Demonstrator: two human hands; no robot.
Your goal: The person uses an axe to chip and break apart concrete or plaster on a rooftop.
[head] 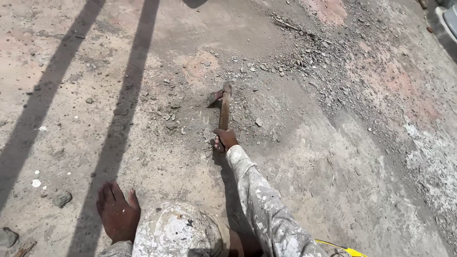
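Crouching low, seen from above: a knee (176,231) in paint-spattered cloth fills the bottom edge. Just left of it a bare foot (116,214) is planted flat on the ground (333,181), toes pointing away from the camera. Left hand not in view.

A sleeve (259,204), same spattered cloth, runs from the bottom right up and away to the right hand (224,139). That hand is clenched around the near end of a hammer (223,107), fingers wrapped on the wooden handle, knuckles up. The handle points away from the person, almost straight up the frame. The hammer's dark metal head sits at the far end, pointing left, down on the ground or just above it; cannot tell which. A short shadow lies under the head.

Loose stone chips (171,116) lie scattered left of the handle and around the head. A larger stone (62,197) sits on its own near the bottom left, well apart from the foot. A small bit of yellow (350,250) shows at the bottom edge, right of the sleeve.

Ground is hard, grey-brown, with reddish patches. Two long thin shadows (128,95) cross it on the left, slanting from the top down to the bottom left.

Farther out, upper right, a broad band of rubble (323,57) spreads across the surface. A pale grey object (447,24) shows at the top right corner, cut off by the frame.
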